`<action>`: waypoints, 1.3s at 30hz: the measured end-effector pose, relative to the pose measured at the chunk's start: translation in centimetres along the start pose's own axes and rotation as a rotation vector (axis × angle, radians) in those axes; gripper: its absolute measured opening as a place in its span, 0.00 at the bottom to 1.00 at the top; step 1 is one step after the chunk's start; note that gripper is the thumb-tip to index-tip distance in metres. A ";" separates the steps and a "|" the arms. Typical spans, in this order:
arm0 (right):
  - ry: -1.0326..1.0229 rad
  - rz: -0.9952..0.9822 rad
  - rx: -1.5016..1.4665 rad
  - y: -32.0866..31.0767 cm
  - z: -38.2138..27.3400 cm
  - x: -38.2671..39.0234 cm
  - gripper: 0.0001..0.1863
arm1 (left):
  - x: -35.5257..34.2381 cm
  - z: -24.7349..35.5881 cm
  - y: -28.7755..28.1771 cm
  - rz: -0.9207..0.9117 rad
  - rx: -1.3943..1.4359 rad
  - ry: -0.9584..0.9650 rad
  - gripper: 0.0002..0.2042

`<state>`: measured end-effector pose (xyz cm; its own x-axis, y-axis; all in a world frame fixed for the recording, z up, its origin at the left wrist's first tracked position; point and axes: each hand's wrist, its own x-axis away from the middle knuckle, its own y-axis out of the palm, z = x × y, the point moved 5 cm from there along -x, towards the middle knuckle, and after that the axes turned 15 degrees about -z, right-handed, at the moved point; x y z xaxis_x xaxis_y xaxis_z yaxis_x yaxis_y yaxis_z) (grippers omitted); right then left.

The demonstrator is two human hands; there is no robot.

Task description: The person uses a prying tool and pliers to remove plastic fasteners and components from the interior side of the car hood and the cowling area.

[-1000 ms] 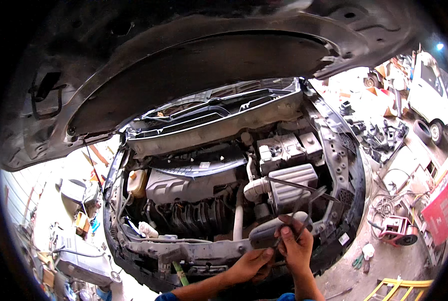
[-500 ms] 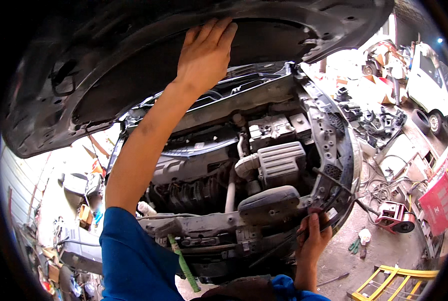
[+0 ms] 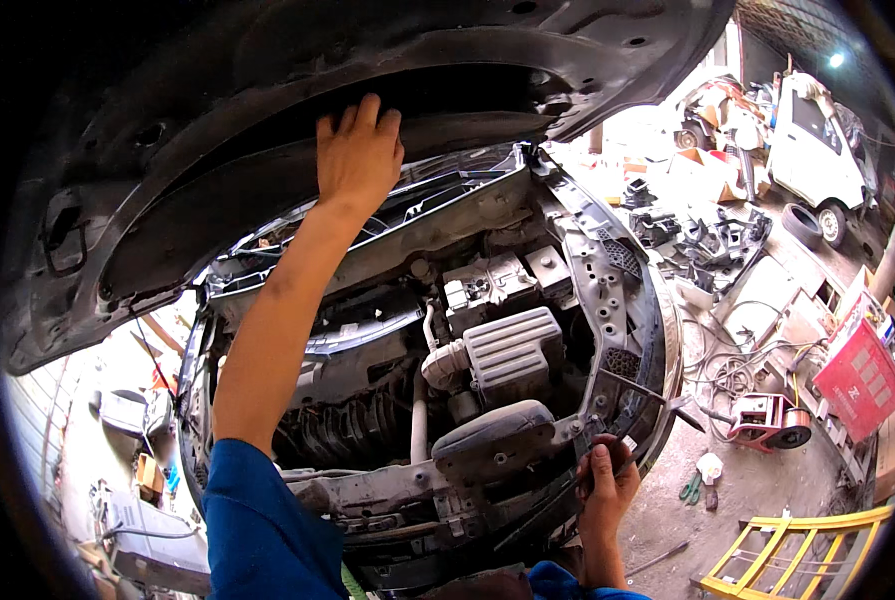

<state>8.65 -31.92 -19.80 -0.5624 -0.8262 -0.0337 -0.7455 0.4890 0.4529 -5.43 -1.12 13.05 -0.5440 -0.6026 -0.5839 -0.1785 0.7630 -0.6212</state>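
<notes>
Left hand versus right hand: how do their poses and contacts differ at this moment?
The left hand is raised overhead, fingers spread flat against the underside of the raised hood; the right hand is low at the engine bay's front edge. The left hand grips nothing, while the right hand is curled around a thin rod. Both arms wear blue sleeves.

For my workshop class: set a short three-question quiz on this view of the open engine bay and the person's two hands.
1. True or false: the left hand is pressed flat against the underside of the raised hood.
2. The right hand grips something at which part of the car? A) windscreen B) front edge of the engine bay C) a wheel
3. Fill in: the ribbed grey box sits ____ the dark rounded cover in the picture.

Key: 1 true; 2 B; 3 above.
</notes>
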 end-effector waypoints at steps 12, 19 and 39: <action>0.017 -0.064 0.024 1.7 1.1 0.2 0.09 | 4.0 -0.3 2.3 0.132 0.107 0.190 0.13; -0.029 0.033 0.026 -0.3 0.2 0.5 0.09 | 2.3 -1.5 0.9 0.127 0.249 0.110 0.10; 0.131 -0.034 0.000 -3.0 3.4 -3.2 0.10 | -2.9 -2.7 -1.9 -0.044 0.176 0.138 0.15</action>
<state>11.44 -29.81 -24.13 -0.4855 -0.8716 0.0678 -0.7631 0.4604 0.4535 -5.69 -0.17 17.30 -0.6483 -0.5874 -0.4844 -0.0657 0.6770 -0.7330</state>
